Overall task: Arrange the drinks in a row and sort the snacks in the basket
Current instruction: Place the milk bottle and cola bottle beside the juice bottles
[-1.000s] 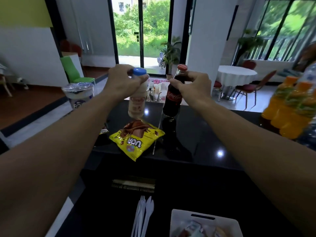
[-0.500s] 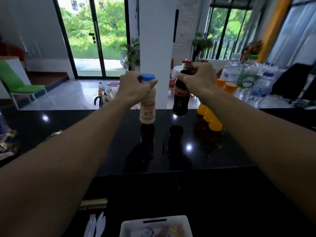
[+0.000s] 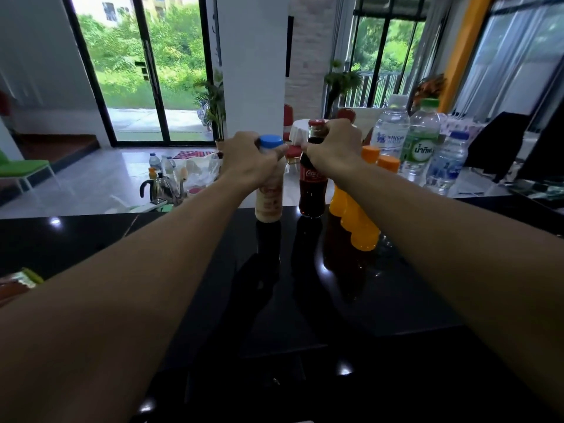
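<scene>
My left hand point(image 3: 250, 161) grips the neck of a cream-coloured bottle with a blue cap point(image 3: 268, 203), which stands near the far edge of the black counter point(image 3: 183, 239). My right hand point(image 3: 334, 148) holds the neck of a cola bottle with a red cap point(image 3: 311, 190), upright just right of the cream bottle. Directly right of the cola stand orange juice bottles point(image 3: 354, 221) in a line, partly hidden by my right forearm. Behind them are three clear water bottles point(image 3: 418, 145). The basket is out of view.
A snack packet's edge point(image 3: 21, 280) shows at the counter's left border. Beyond the counter on the floor lie a kettle point(image 3: 161, 187), small bottles and a plastic bag. A dark monitor-like object point(image 3: 500, 148) stands at the far right.
Both hands carried the cream bottle and the cola bottle rightward, away from the yellow snack bag, up to the orange bottles. The view turned right; the white basket has dropped out of view.
</scene>
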Tool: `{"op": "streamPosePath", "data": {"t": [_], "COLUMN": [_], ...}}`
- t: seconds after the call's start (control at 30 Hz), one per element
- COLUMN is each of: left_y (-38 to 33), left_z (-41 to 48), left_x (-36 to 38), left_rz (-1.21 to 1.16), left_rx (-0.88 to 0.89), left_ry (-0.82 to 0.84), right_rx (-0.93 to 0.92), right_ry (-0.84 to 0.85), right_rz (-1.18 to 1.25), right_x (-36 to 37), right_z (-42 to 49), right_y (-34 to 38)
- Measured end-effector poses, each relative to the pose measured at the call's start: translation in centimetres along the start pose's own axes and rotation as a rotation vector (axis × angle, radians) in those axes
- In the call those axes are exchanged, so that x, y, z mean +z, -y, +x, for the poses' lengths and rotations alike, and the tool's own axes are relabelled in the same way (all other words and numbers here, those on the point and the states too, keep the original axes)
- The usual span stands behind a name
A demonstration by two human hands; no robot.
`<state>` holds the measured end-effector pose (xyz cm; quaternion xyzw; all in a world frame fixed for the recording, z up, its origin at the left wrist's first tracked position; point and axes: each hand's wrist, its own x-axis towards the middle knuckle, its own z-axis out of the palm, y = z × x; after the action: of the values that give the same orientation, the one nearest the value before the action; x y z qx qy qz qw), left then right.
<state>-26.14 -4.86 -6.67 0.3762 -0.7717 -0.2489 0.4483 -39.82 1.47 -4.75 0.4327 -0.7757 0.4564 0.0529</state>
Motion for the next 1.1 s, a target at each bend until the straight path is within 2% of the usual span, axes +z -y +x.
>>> {"op": "streamPosePath", "data": {"t": [0.23, 0.47, 0.83, 1.1], "left_y": [0.4, 1.4, 1.2, 1.3], "left_z": [0.4, 0.8, 1.3, 1.6], "left_x": [1.4, 0.8, 3.2, 3.6], "left_rz": [-0.017, -0.084, -0.028, -0.037], "left_rx": [0.017, -0.015, 0.004, 0.001], "left_ry": [0.017, 0.165, 0.070, 0.119], "right_rx": [0.039, 0.028, -0.006, -0.024], "right_ry": [-0.001, 0.053, 0.024, 0.049], "right_rz": [0.019, -0.083, -0.133, -0.127], "right_x": [0.2, -1.3, -1.6, -1.6], "right_z": [0.5, 0.7, 0.3, -0.4], "right_y": [-0.7, -0.4, -0.4, 0.1]}}
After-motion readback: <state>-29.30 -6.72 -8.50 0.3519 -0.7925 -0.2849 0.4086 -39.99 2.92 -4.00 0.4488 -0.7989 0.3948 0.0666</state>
